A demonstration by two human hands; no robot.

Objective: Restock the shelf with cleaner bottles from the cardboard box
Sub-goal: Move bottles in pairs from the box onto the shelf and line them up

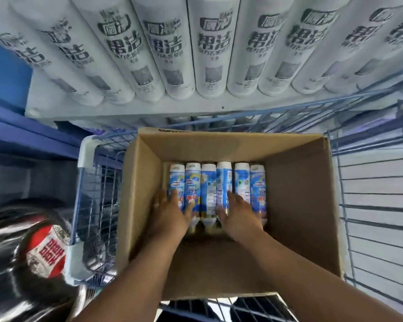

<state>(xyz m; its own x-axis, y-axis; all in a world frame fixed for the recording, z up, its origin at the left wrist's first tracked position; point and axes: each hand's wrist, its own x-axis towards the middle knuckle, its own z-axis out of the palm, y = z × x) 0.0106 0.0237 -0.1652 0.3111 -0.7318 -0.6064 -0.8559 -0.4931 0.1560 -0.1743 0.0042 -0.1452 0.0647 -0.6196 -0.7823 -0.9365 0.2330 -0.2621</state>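
Cardboard box [298, 194] holds six cleaner bottles [208, 182] under both hands [170, 214].

Both forearms are bare, no sleeves; left hand [170, 214] and right hand [239, 216] ungloved.

The cardboard box [228, 205] sits inside the wire cart [370, 182], against the cart's left side. Six cleaner bottles [208, 194] lie side by side in a row on the floor of the box, against its far wall, caps toward the near side. The left hand [170, 212] rests on the two leftmost bottles in the box; the right hand [239, 214] rests on the bottles right of the box's middle. Beyond the box, the shelf [126, 112] carries a row of standing bottles [214, 47]. Left of the box, outside the cart, lies a labelled package [45, 252].
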